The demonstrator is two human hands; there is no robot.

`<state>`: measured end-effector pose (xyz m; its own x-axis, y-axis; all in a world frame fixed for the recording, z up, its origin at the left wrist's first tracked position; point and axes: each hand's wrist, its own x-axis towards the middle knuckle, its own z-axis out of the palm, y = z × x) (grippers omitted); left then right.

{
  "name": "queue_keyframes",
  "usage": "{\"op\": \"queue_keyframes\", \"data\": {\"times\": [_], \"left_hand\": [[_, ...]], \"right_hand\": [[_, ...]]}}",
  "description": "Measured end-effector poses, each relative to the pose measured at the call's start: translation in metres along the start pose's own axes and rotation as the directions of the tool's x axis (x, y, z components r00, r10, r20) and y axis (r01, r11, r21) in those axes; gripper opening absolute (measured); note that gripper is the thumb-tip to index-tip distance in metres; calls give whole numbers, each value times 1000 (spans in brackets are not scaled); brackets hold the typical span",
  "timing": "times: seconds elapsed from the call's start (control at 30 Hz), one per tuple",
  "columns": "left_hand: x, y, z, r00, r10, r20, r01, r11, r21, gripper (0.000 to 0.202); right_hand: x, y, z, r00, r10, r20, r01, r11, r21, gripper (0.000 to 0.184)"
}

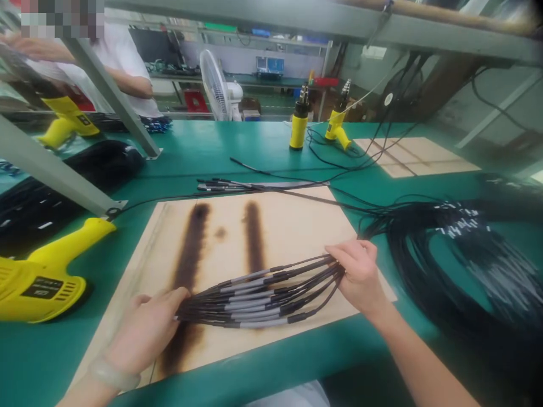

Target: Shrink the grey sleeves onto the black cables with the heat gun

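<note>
Left hand [146,322]: pinches one side of the cable bundle [252,298];
Right hand [360,277]: pinches its other side;
Cable bundle: between them, over the scorched board [297,226];
Grey sleeves [252,306]: step seems ordering them; next move calls for even grip.

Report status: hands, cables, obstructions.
Left hand and right hand gripping cable bundle, gray sections between them. Bundle over scorched board. Yellow tool left of board, apart from bundle.

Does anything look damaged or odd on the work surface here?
Yes: the pale board beneath the held cables. Two long, dark, scorched-looking bands and a small brown spot stand out against its light surface. The farther board is darkly marked too, so this may be ordinary wear.
</note>
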<state>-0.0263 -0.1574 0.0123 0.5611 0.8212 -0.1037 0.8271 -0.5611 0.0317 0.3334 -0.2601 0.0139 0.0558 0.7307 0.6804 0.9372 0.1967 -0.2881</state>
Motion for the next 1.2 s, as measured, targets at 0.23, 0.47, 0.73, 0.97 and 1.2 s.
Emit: {"op": "queue_keyframes", "data": {"times": [0.23, 0.47, 0.73, 0.97, 1.2], "left_hand": [[1, 6, 1, 1000, 12, -18, -10, 996, 89, 31], [3, 8, -3, 1000, 10, 19, -12, 995, 95, 34], [-6, 7, -8, 995, -29, 93, 44, 986, -163, 30], [-41, -5, -28, 750, 149, 644, 455, 590, -667, 26], [-87, 1, -6, 821, 87, 564, 563, 44, -826, 31]], "right_hand": [[-6, 0, -3, 1000, 2, -10, -2, 1000, 5, 28], [-11, 1, -6, 1000, -11, -8, 11, 999, 33, 31], [-1, 13, -28, 934, -81, 347, -30, 953, 303, 34], [62, 36, -6, 485, -48, 873, -438, 851, 290, 43], [47, 25, 100, 655, -2, 756, -90, 993, 81, 30]]}}
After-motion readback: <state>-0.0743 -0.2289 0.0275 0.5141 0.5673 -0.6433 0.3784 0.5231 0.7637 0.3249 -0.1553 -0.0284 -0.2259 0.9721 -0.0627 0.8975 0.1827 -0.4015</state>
